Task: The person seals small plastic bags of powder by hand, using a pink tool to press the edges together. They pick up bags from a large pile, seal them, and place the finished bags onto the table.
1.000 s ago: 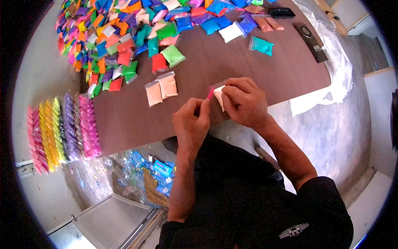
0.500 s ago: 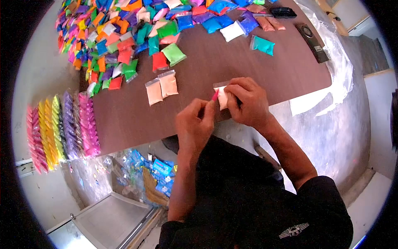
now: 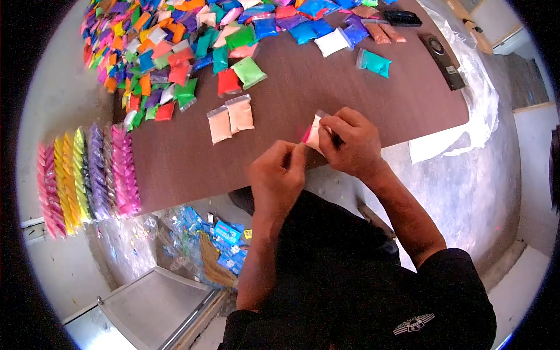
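Head view: gripped a small, clear plastic packet of pale peach filling (image 3: 314, 136) in the right hand (image 3: 353, 144), above the brown tabletop (image 3: 192, 169), and pinched a slim bright-pink strip (image 3: 307, 135), blurred as if moving, at its side with the left hand (image 3: 276, 175), leaving neither free.

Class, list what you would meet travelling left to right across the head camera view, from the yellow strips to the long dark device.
Yellow strips, purple strip, magenta strips, peach packet lying farther left, left hand, right hand, long dark device.
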A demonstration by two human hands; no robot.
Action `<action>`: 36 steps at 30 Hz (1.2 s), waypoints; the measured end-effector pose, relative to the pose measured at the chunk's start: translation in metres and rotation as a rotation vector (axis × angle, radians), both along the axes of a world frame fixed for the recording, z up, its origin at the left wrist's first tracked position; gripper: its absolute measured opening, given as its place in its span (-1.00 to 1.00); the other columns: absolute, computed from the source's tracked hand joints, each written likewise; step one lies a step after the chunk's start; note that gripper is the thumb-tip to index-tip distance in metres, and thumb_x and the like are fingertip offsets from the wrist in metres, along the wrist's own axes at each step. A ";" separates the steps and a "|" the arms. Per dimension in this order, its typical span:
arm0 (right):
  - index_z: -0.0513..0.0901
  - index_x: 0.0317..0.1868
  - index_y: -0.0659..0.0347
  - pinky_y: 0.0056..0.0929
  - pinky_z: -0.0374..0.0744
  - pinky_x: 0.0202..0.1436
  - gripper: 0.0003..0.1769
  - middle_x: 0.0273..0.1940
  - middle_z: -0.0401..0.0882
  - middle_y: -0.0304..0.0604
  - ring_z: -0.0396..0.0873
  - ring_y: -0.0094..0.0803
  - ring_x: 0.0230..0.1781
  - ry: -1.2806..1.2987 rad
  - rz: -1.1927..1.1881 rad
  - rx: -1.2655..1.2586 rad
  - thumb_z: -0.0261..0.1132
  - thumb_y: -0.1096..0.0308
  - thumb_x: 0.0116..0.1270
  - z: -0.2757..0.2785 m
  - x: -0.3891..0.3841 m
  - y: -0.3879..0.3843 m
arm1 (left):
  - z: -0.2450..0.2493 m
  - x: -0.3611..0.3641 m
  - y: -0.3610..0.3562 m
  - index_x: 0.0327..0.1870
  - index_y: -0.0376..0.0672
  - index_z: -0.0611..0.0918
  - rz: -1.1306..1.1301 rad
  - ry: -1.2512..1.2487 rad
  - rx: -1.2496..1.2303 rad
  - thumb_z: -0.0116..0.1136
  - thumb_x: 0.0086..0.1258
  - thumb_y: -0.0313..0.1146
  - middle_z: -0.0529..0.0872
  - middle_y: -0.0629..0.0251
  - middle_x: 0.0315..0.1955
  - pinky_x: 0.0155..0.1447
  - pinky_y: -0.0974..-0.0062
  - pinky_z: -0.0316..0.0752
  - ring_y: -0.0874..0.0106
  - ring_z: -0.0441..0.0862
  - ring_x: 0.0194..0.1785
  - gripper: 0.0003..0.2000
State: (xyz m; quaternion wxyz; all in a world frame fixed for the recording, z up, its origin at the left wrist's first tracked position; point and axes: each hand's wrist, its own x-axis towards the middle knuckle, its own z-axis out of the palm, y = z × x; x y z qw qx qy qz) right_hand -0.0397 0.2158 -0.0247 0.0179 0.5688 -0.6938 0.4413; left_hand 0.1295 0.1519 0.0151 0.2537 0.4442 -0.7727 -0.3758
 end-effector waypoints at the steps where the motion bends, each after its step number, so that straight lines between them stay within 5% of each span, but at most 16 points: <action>1: 0.74 -0.26 0.20 -0.31 0.61 -0.40 -0.89 -0.39 0.63 -0.15 0.65 -0.25 -0.47 0.025 -0.008 0.014 0.45 0.45 0.20 0.000 0.000 -0.001 | 0.001 0.000 0.003 -0.32 -0.28 0.71 -0.026 0.047 0.035 0.33 0.44 -0.37 0.75 0.02 -0.46 -0.28 0.24 0.58 0.09 0.75 -0.40 -0.84; 9: 0.74 -0.30 0.20 -0.31 0.59 -0.45 -0.92 -0.45 0.61 -0.16 0.62 -0.26 -0.52 -0.003 -0.018 -0.022 0.47 0.43 0.21 -0.003 0.001 -0.003 | -0.013 0.014 -0.012 -0.31 -0.26 0.70 0.031 -0.139 -0.088 0.33 0.44 -0.36 0.74 0.00 -0.46 -0.28 0.19 0.57 0.08 0.76 -0.39 -0.85; 15: 0.72 -0.35 0.20 -0.31 0.58 -0.47 -0.90 -0.48 0.60 -0.17 0.61 -0.26 -0.54 0.017 -0.048 -0.033 0.49 0.41 0.21 -0.004 0.001 -0.004 | -0.004 -0.003 0.009 -0.35 -0.26 0.67 0.039 0.045 -0.067 0.32 0.44 -0.37 0.73 0.02 -0.47 -0.30 0.18 0.55 0.06 0.74 -0.41 -0.83; 18: 0.70 -0.38 0.19 -0.30 0.57 -0.48 -0.88 -0.48 0.60 -0.17 0.60 -0.27 -0.55 0.000 -0.055 -0.055 0.50 0.39 0.22 -0.004 0.002 -0.005 | -0.018 -0.003 0.007 -0.31 -0.30 0.70 -0.053 -0.016 -0.157 0.35 0.47 -0.38 0.75 0.08 -0.50 -0.33 0.36 0.55 0.35 0.72 -0.46 -0.83; 20: 0.69 -0.39 0.19 -0.30 0.56 -0.48 -0.86 -0.48 0.60 -0.17 0.60 -0.27 -0.55 -0.006 -0.066 -0.047 0.50 0.38 0.23 -0.004 0.001 -0.002 | -0.019 0.001 0.000 -0.36 -0.25 0.65 0.027 -0.053 -0.121 0.32 0.44 -0.37 0.74 0.03 -0.46 -0.29 0.16 0.56 0.04 0.73 -0.40 -0.82; 28: 0.62 -0.47 0.19 -0.30 0.51 -0.51 -0.78 -0.51 0.57 -0.16 0.57 -0.26 -0.56 0.047 -0.072 -0.055 0.52 0.38 0.22 -0.007 0.000 -0.003 | -0.003 0.001 0.009 -0.35 -0.24 0.65 0.029 0.006 -0.056 0.33 0.45 -0.37 0.74 0.03 -0.45 -0.31 0.18 0.56 0.06 0.74 -0.40 -0.83; 30: 0.61 -0.48 0.19 -0.29 0.51 -0.51 -0.77 -0.52 0.56 -0.17 0.56 -0.26 -0.56 0.037 -0.070 -0.058 0.52 0.38 0.23 -0.007 0.001 -0.004 | -0.008 0.000 0.013 -0.35 -0.28 0.68 -0.037 -0.017 -0.144 0.33 0.47 -0.42 0.71 0.12 -0.55 -0.41 0.41 0.48 0.47 0.64 -0.51 -0.84; 32: 0.60 -0.49 0.19 -0.28 0.50 -0.51 -0.75 -0.53 0.55 -0.17 0.56 -0.26 -0.56 0.031 -0.073 -0.059 0.52 0.37 0.23 -0.006 0.000 -0.004 | -0.019 0.004 0.006 -0.35 -0.28 0.68 -0.011 -0.026 -0.165 0.34 0.47 -0.42 0.71 0.13 -0.55 -0.41 0.39 0.48 0.47 0.64 -0.52 -0.84; 34: 0.61 -0.49 0.18 -0.27 0.49 -0.51 -0.76 -0.54 0.53 -0.17 0.55 -0.26 -0.57 0.038 -0.063 -0.016 0.51 0.36 0.24 -0.005 0.000 -0.003 | -0.022 0.011 -0.002 -0.37 -0.26 0.63 0.049 -0.064 -0.188 0.34 0.45 -0.40 0.72 0.05 -0.46 -0.30 0.18 0.56 0.09 0.74 -0.41 -0.82; 36: 0.61 -0.49 0.18 -0.27 0.49 -0.51 -0.75 -0.54 0.53 -0.18 0.55 -0.26 -0.57 0.036 -0.064 -0.014 0.51 0.36 0.25 -0.003 0.001 -0.003 | -0.021 0.015 -0.004 -0.35 -0.25 0.65 0.064 -0.104 -0.189 0.34 0.44 -0.39 0.72 0.05 -0.46 -0.30 0.18 0.56 0.07 0.73 -0.40 -0.83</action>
